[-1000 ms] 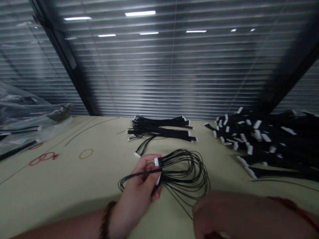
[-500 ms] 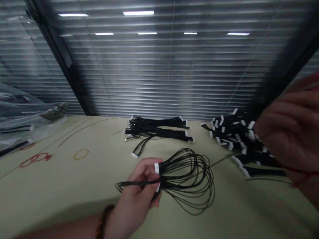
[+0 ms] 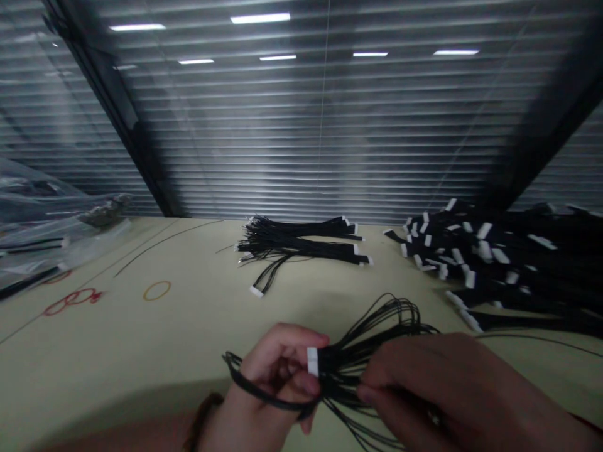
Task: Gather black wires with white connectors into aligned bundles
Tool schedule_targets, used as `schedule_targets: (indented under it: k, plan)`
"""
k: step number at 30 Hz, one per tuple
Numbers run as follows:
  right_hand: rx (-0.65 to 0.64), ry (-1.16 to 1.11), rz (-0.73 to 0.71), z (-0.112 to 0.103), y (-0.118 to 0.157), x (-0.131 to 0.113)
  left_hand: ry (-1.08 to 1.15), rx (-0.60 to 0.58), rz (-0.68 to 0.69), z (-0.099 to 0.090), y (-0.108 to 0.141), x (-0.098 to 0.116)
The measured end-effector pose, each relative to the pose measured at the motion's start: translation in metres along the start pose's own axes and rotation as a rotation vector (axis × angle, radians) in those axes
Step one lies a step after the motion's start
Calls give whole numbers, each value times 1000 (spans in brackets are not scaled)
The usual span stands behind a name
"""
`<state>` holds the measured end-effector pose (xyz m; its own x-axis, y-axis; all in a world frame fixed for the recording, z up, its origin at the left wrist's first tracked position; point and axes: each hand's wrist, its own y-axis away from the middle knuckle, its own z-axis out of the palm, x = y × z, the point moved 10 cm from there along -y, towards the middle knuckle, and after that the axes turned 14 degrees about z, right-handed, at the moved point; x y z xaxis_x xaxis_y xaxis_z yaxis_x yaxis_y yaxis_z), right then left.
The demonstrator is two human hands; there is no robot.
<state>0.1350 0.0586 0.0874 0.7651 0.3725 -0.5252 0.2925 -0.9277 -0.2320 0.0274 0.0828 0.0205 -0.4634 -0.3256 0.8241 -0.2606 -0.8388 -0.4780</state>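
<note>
My left hand [image 3: 276, 376] is shut on a bundle of thin black wires [image 3: 377, 329], gripping it just behind a white connector [image 3: 312, 361]. The long strands loop out to the right, and a thicker black loop curves under my left hand. My right hand [image 3: 424, 389] comes in from the right, its fingertips closed on the strands close to the connector. A second white connector end is not visible in this view.
A tidy bundle of black cables [image 3: 296, 243] lies on the pale green mat [image 3: 94, 339], and a large heap of white-ended cables [image 3: 490, 257] sits to the right. Plastic bags [image 3: 42, 220] lie at the left. Slatted blinds stand behind the table.
My right hand has come down from the upper right onto the wires. The bundle and my left hand have shifted lower and to the right, and the wire loop now looks flatter.
</note>
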Motion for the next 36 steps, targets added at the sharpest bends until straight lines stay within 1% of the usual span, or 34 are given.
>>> schedule_targets:
  k: [5,10,16,20,23,26,27,28,31,32,33,34,35,36]
  plan:
    - [31,29,-83,4,4,-4,-2,-15,-37,4,2,-2]
    - [64,33,-88,4,3,-8,-47,1,-76,0,5,-4]
    - [-59,-16,-64,9,0,-8,-45,-5,-72,1,5,-5]
    - [-55,2,-52,11,1,-7,-51,-32,-61,2,7,-5]
    - [-53,43,-69,17,3,-6,-75,-65,-55,4,8,-7]
    - [-58,91,-96,23,4,-7,-120,-57,-82,4,9,-9]
    - [-43,101,-107,22,4,-8,-134,-45,-101,3,9,-10]
    - [1,101,-132,17,4,-12,-141,-43,-115,4,9,-11]
    - [206,93,-204,-8,3,-23,-173,-55,-108,3,7,-12]
    - [221,95,-208,-12,1,-24,-198,-66,-95,3,5,-12]
    - [183,87,-197,-11,-3,-22,-237,-83,-79,2,2,-12]
    - [101,67,-176,-5,-9,-19,-302,-101,-62,1,0,-11]
    - [-2,43,-151,2,-14,-14,-395,-119,-52,0,-3,-9]
    - [-73,9,-134,6,-19,-9,-507,-145,-42,0,-6,-4]
